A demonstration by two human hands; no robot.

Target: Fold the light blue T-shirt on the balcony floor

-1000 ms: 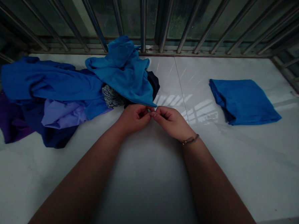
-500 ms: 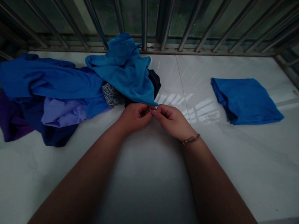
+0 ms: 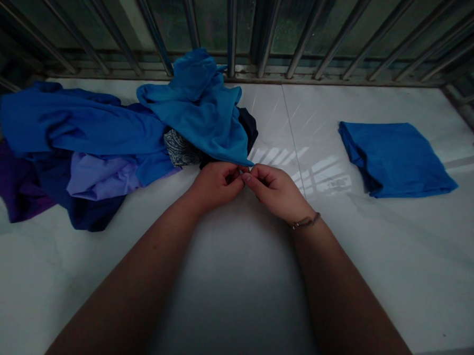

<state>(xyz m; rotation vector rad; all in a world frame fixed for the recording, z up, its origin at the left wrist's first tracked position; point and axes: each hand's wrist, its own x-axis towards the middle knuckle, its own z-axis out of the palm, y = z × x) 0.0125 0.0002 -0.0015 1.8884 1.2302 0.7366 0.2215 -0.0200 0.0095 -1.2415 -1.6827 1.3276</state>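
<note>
A teal-blue cloth (image 3: 208,120) lies bunched on the pile, one corner drawn out to a point toward my fingers. Both hands meet at that corner, fingertips nearly touching. My left hand (image 3: 216,184) is closed in a pinch, thumb against curled fingers. Thumb and index finger of my right hand (image 3: 274,190), which has a thin bracelet (image 3: 306,221) at the wrist, pinch at the same tip. The bit of fabric between the fingers is mostly hidden. Below the teal cloth show a black-and-white patterned fabric (image 3: 180,149) and a dark navy fabric (image 3: 248,126).
To the left are a crumpled blue garment (image 3: 84,124), a lilac cloth (image 3: 102,178) and a purple one (image 3: 20,187). A folded blue cloth (image 3: 399,159) lies at the right on the glossy white tiled floor (image 3: 231,283). Metal bars (image 3: 303,38) run along the back.
Both hands keep their pinch at the cloth corner with hardly any movement. The whole view has shifted slightly, so things on the right appear a little farther right.
</note>
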